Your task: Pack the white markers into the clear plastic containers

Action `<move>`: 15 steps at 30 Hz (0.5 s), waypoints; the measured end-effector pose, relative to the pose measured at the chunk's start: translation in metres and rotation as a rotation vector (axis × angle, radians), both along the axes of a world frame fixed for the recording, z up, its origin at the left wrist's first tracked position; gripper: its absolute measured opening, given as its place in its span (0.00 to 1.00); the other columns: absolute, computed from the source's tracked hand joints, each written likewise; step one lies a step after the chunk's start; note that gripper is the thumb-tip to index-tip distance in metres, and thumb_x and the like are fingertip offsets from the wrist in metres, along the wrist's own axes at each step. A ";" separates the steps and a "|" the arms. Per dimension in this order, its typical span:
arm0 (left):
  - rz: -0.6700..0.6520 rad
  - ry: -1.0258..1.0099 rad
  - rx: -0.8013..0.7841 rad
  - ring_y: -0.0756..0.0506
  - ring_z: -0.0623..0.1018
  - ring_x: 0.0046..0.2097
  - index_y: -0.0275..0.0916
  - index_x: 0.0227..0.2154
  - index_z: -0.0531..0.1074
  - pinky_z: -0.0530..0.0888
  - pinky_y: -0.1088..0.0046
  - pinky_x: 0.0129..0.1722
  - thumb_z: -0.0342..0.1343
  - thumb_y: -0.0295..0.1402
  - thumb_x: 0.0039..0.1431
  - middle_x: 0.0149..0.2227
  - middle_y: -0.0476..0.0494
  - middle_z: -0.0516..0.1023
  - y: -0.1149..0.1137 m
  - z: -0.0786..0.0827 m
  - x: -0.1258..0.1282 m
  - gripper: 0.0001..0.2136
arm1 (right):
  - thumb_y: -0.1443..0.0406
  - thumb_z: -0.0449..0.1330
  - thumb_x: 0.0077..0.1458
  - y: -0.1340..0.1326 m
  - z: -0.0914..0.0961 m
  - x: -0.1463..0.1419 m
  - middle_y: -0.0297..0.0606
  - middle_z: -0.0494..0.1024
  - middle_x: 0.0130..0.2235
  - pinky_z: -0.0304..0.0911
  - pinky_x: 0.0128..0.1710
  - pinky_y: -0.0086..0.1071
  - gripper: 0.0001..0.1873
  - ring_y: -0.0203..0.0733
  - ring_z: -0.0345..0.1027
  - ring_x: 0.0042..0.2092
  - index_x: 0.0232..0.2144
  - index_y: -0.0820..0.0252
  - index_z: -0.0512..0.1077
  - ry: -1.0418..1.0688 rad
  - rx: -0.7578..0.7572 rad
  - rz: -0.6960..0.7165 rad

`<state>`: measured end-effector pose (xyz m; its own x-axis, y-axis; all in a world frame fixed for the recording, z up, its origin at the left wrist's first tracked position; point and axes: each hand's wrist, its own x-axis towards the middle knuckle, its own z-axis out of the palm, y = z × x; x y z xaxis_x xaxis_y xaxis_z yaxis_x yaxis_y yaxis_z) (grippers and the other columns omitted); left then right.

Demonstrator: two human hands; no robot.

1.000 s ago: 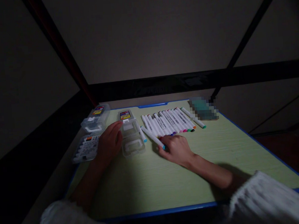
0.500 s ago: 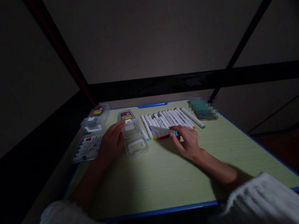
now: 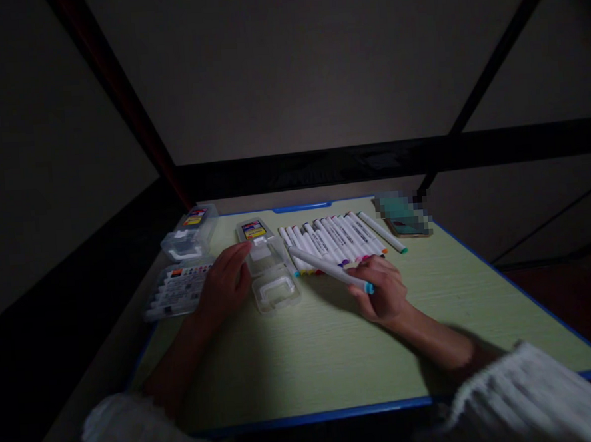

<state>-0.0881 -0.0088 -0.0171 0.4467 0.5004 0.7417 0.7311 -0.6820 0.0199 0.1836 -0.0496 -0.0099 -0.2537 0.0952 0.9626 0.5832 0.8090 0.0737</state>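
Note:
My right hand (image 3: 384, 289) is closed round a white marker with a light-blue cap (image 3: 328, 269), held above the desk and pointing up-left toward the case. My left hand (image 3: 226, 283) rests with loosely bent fingers on the left side of a clear plastic marker case (image 3: 271, 269) lying on the green desk (image 3: 333, 352). Behind my right hand, a row of several white markers with coloured caps (image 3: 337, 240) lies side by side.
Two more clear cases sit at the desk's left edge: one with markers inside (image 3: 177, 289), one behind it (image 3: 189, 235). A blurred-out flat object (image 3: 403, 216) lies at the back right. The desk has a blue rim; dark bars cross behind.
My right hand has moved right and a little toward me with the light-blue marker, now lifted and angled. The clear case under my left hand has shifted slightly right.

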 end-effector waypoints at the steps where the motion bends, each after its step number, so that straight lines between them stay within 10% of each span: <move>1: 0.000 -0.002 0.002 0.44 0.71 0.51 0.37 0.50 0.61 0.70 0.65 0.50 0.45 0.23 0.57 0.48 0.38 0.70 0.000 0.000 0.000 0.17 | 0.65 0.49 0.58 -0.001 0.001 0.000 0.33 0.68 0.22 0.57 0.21 0.30 0.07 0.35 0.59 0.21 0.37 0.60 0.64 -0.004 0.004 0.019; 15: 0.014 -0.002 0.000 0.44 0.70 0.51 0.37 0.51 0.60 0.70 0.64 0.50 0.45 0.23 0.56 0.48 0.38 0.70 0.001 -0.002 0.000 0.18 | 0.61 0.47 0.61 -0.012 0.004 -0.010 0.30 0.64 0.17 0.58 0.21 0.28 0.12 0.33 0.58 0.20 0.31 0.61 0.66 -0.115 -0.106 0.107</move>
<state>-0.0880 -0.0077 -0.0191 0.4385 0.5067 0.7422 0.7403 -0.6720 0.0214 0.1740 -0.0617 -0.0061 -0.3754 0.1611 0.9128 0.4862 0.8727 0.0459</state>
